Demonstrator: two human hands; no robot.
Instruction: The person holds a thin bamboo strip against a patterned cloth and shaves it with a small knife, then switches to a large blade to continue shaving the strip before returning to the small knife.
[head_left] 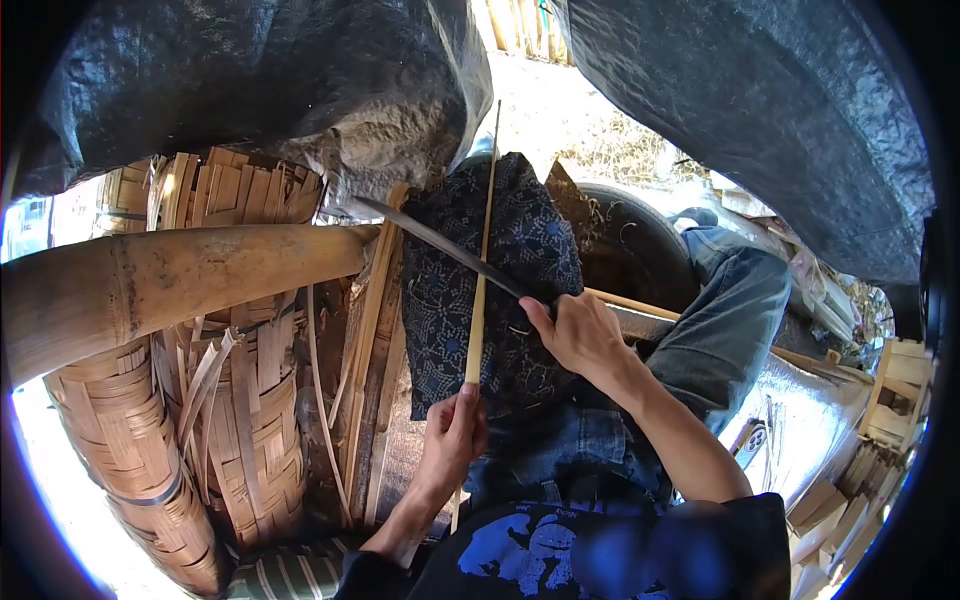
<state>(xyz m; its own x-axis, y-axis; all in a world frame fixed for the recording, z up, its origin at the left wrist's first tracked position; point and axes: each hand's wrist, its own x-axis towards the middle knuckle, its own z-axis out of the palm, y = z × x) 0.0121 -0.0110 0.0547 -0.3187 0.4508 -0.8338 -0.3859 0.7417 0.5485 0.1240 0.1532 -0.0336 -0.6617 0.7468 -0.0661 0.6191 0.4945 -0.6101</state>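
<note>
My left hand point(455, 435) pinches a long, pale bamboo strip point(477, 345) between thumb and fingers. The strip runs away from me and narrows toward its far end. In my right hand point(588, 338) is a long knife point(440, 240), its handle mostly hidden by the fingers. The blade points up and left and crosses the strip at mid-length. Beneath both lies a dark blue patterned cloth point(435, 350), draped over my lap.
A thick bamboo pole point(190, 270) juts in from the left. Woven bamboo point(130, 440) stands below it, beside upright slats point(360, 380). A black round tub or tyre point(640, 240) sits beyond my bent knee point(735, 290). Dark plastic sheeting point(770, 100) hangs overhead.
</note>
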